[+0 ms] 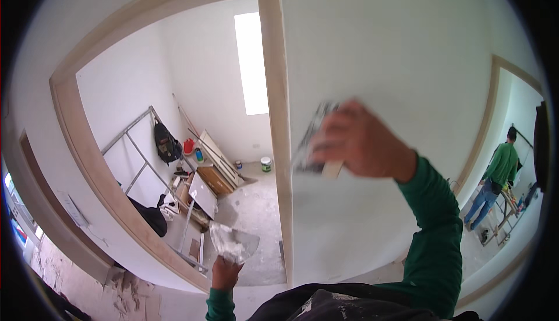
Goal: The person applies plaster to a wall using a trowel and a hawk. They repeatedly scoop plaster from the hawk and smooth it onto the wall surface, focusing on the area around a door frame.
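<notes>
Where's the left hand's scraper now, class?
In the head view, the scraper is low, left of centre, in front of the doorway, its blade above the left hand gripping it.

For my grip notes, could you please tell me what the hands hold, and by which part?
The left hand holds a scraper at its narrow lower end; the right hand, a flat tool, its exact grip blurred.
</notes>
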Available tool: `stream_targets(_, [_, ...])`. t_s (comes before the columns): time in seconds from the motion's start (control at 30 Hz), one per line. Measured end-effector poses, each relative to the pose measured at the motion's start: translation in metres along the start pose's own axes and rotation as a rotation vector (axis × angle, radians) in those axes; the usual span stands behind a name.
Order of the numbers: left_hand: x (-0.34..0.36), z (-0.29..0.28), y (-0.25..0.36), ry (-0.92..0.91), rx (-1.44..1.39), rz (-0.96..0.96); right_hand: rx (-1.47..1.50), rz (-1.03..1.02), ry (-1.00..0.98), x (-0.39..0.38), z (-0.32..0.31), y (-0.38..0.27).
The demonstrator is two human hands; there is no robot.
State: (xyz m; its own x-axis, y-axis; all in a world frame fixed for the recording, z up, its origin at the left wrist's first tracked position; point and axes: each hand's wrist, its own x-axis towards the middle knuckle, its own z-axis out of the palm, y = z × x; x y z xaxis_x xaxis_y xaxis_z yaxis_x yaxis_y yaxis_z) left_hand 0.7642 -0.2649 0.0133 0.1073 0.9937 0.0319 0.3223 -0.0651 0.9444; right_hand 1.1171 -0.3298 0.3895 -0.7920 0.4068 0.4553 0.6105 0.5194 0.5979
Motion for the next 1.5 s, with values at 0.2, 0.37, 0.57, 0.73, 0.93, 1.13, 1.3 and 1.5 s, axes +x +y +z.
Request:
stream_targets(0.2, [-0.031, 0.029, -0.06, -0.033, 0.022, -0.047, -0.631, 0.142, 0.409, 0.064, -0.092, 0.121])
stream_targets(0.37, [-0.035, 0.07, -0.101, -0.171, 0.108, -0.085, -0.557, 0.242, 0.455, 0.113, -0.127, 0.144])
stream_targets(0.57, [-0.031, 0.079, -0.078, -0.201, 0.017, -0.076, -0.547, 0.271, 0.452, 0.128, -0.121, 0.176])
stream_targets(0.73, [-0.024, 0.083, -0.073, -0.23, -0.005, -0.065, -0.57, 0.3, 0.486, 0.13, -0.116, 0.19])
stream_targets(0.93, [-0.018, 0.091, -0.079, -0.261, -0.022, -0.075, -0.596, 0.321, 0.481, 0.132, -0.103, 0.195])
stream_targets(1.13, [-0.01, 0.101, -0.089, -0.293, -0.046, -0.086, -0.614, 0.332, 0.442, 0.124, -0.091, 0.188])
stream_targets(1.3, [-0.009, 0.107, -0.095, -0.32, -0.088, -0.074, -0.599, 0.239, 0.304, 0.106, -0.103, 0.191])
stream_targets(1.5, [-0.017, 0.106, -0.077, -0.287, -0.086, -0.063, -0.599, 0.248, 0.413, 0.104, -0.12, 0.188])
